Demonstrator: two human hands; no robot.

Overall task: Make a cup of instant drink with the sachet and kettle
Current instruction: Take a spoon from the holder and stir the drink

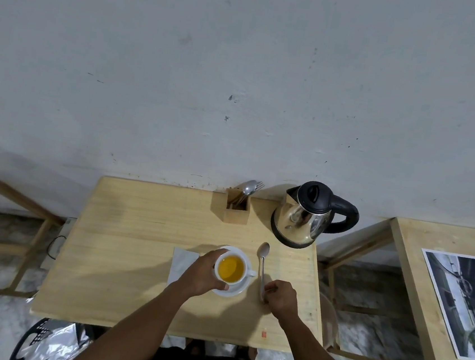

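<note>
Head view, left hand [201, 275] wrapped round one white cup [232, 268] of orange drink on its saucer [233, 291], right hand [281, 297] pinching one spoon's [262, 263] handle flat on the table [122, 255] close to its right edge, loads of bare wood left, one napkin [182, 263], one kettle [306, 213] and one cutlery holder [237, 207] at the back edge.

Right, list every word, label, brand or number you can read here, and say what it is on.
No text can be read in this view.
Kettle: no brand or label shows.
Cup and saucer: plain white.
Printed photo on the side table: a picture only, too blurred for any wording.
Small red mark at the table edge: too small to read.
</note>
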